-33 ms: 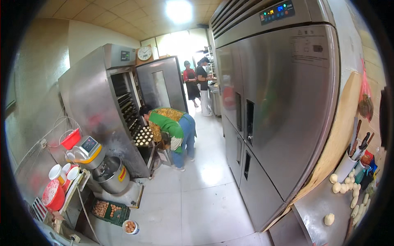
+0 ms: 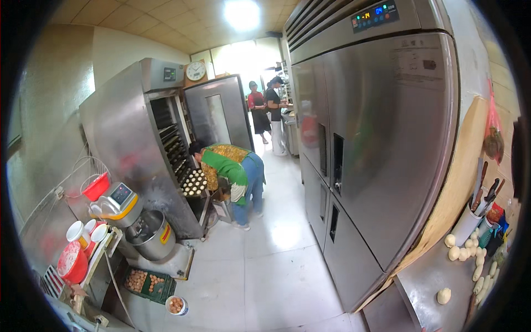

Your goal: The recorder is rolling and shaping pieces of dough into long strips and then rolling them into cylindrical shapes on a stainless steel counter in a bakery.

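Observation:
Neither of my hands shows in the head view, and no forearm comes in from the lower edge. At the lower right lies a steel worktop [image 2: 423, 276], with one pale dough ball [image 2: 443, 296] apart from a cluster of dough balls [image 2: 463, 254]. Longer dough rolls [image 2: 479, 284] lie along its right side. Behind them stands a white container [image 2: 466, 226] of knives. Further off, a co-worker in a green apron [image 2: 235, 174] bends at the open steel cabinet [image 2: 124, 149], by a dark tray of round pale pieces [image 2: 195, 183].
A tall steel refrigerator [image 2: 381, 144] fills the right side. At left are a mixer [image 2: 152, 235], a shelf with a red bowl [image 2: 72, 263], an egg crate [image 2: 146, 283] and an egg bucket [image 2: 177, 305] on the floor. Two other people [image 2: 274, 108] stand at the back.

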Tool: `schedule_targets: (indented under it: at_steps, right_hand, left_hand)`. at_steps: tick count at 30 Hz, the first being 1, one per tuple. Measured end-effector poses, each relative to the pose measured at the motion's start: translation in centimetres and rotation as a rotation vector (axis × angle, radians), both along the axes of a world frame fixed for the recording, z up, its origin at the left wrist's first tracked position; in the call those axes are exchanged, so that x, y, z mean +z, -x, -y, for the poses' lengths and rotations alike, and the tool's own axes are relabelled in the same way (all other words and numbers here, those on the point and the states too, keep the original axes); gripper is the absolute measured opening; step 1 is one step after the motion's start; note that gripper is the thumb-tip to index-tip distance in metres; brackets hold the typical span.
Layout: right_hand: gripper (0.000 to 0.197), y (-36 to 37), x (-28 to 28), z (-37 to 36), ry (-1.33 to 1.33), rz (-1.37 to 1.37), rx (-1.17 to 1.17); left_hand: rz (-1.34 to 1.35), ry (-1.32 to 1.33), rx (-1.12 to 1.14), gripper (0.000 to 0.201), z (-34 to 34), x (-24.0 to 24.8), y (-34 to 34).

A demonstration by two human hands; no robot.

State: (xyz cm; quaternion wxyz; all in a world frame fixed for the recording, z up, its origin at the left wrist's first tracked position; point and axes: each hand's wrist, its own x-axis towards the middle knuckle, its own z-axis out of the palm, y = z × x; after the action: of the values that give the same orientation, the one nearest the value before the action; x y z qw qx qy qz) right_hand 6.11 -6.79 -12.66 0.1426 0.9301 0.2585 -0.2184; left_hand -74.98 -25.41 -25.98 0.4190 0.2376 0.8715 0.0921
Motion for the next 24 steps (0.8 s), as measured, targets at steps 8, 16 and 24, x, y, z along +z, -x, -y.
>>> schedule_targets:
  at_steps: [8, 16, 24]
  right_hand:
    - [0.116, 1.2, 1.5, -1.4, -0.036, 0.015, 0.05]
    - [0.114, 3.4, 2.1, -3.2, -0.1, 0.029, 0.17]
    - [0.111, 3.9, 3.3, -0.8, -0.13, 0.073, 0.204]
  left_hand:
    - [-0.152, -0.079, -0.204, 0.067, -2.0, -2.1, 2.2]
    - [-0.173, -1.168, 0.23, 0.051, -15.9, 34.6, -1.5]
    - [-1.398, -1.898, -0.716, 0.01, -9.9, 59.4, -12.6]
